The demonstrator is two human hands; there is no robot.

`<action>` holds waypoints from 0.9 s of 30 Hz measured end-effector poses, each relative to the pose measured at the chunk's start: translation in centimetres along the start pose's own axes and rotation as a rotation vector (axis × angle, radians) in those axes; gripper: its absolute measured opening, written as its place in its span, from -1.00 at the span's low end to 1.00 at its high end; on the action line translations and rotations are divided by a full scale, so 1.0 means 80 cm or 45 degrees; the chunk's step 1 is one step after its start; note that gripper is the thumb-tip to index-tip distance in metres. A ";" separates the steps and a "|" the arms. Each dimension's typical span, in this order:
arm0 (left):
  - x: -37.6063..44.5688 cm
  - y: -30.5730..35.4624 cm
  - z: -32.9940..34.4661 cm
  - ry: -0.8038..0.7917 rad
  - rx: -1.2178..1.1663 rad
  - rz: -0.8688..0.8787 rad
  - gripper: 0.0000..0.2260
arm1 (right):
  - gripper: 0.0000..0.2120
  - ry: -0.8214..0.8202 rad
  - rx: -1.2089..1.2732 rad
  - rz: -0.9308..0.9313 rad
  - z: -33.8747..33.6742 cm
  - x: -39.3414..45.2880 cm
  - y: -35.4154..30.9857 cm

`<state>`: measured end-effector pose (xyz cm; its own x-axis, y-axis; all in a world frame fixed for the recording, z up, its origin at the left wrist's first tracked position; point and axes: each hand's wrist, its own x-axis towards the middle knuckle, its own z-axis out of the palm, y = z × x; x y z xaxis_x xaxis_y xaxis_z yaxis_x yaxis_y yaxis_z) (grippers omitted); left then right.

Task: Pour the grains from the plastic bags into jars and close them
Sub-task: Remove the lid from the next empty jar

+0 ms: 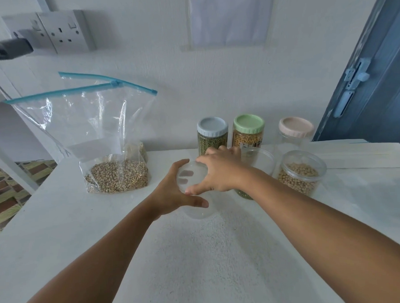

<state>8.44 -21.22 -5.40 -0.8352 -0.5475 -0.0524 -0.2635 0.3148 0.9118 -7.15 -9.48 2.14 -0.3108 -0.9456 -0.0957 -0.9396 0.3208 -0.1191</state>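
Hands (173, 193) (220, 171) met mid-tabletop (198, 253): left curled round clear plastic jar (197, 211), right pinching translucent round lid (191, 176) directly above its mouth. Zip bag of tan grains (117, 174) stood left, nearer left hand.

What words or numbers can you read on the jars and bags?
None can be read.
Jar with the green lid: a dark label, too blurred to read.
Plastic bag: a pale blank patch, no writing visible.
Other jars: no labels visible.
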 end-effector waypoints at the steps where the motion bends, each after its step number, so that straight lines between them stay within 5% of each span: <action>1: -0.001 -0.002 0.001 0.011 0.000 0.005 0.08 | 0.02 -0.007 0.021 -0.009 0.001 0.000 0.000; 10: -0.002 0.001 0.011 0.062 0.003 0.047 -0.05 | 0.03 -0.178 -0.034 -0.098 -0.022 0.004 0.004; 17: -0.004 0.002 0.011 0.044 0.016 0.061 -0.05 | -0.05 0.050 -0.057 -0.026 -0.005 -0.001 -0.020; 22: -0.005 0.000 0.013 0.069 -0.006 0.048 -0.07 | 0.02 -0.228 0.024 -0.115 -0.023 0.003 -0.001; 27: -0.005 -0.002 0.011 0.045 0.009 0.023 0.01 | 0.09 -0.040 -0.178 -0.005 -0.015 -0.004 -0.015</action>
<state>8.40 -20.41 -5.88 -0.8224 -0.5685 -0.0212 -0.2517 0.3302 0.9097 -6.06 -9.65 3.49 -0.3043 -0.9441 -0.1268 -0.9523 0.3044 0.0190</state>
